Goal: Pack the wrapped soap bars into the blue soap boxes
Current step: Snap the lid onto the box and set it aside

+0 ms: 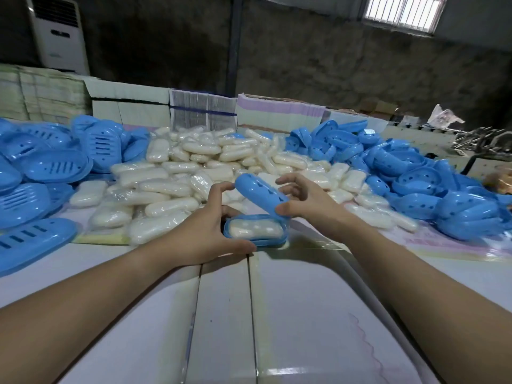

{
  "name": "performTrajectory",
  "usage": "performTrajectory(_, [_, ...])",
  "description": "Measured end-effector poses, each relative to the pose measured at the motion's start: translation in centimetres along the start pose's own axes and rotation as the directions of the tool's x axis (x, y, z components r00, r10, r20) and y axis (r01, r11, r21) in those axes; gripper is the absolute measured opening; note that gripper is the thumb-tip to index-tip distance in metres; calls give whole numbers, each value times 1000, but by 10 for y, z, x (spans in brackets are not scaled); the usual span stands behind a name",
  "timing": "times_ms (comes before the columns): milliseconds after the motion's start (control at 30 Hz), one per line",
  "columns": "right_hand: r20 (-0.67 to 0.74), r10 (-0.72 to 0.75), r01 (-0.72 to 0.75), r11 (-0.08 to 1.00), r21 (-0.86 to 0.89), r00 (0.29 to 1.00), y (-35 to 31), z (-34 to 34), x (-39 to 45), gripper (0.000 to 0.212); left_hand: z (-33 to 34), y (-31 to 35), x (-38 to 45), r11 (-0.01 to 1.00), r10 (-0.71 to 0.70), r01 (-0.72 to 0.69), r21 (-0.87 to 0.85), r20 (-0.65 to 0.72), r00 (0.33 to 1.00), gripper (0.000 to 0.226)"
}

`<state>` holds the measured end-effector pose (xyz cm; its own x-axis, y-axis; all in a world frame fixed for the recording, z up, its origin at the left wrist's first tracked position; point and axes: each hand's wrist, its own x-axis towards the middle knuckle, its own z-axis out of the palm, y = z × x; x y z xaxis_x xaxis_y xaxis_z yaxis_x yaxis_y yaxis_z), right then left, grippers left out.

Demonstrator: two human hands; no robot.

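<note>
A blue soap box base sits on the table in front of me with a wrapped cream soap bar lying inside it. My left hand curls round the base's left side, thumb along its near edge. My right hand holds a blue lid tilted above the base, thumb at the lid's lower end. A large heap of wrapped soap bars lies just behind.
Blue slotted box halves are piled at the left, and blue perforated halves at the right. Stacks of flat cartons line the back of the table. A white standing air conditioner is at the far left.
</note>
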<state>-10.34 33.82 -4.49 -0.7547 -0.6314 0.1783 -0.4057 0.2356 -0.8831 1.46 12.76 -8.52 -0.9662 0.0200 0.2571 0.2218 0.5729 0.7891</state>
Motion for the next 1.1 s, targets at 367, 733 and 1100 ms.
performTrajectory(367, [160, -53, 91, 967, -240, 986, -3, 0, -20, 45, -5, 2, 1, 1000, 6, -6, 26, -22, 1000, 72])
performTrajectory(733, [293, -113, 223, 900, -374, 949, 5, 10, -11, 47, -8, -3, 0, 1000, 22, -22, 11, -21, 1000, 60])
performTrajectory(1100, [341, -85, 229, 884, -408, 936, 1, 10, -13, 48, -9, -1, 1, 1000, -7, 6, -23, -35, 999, 41])
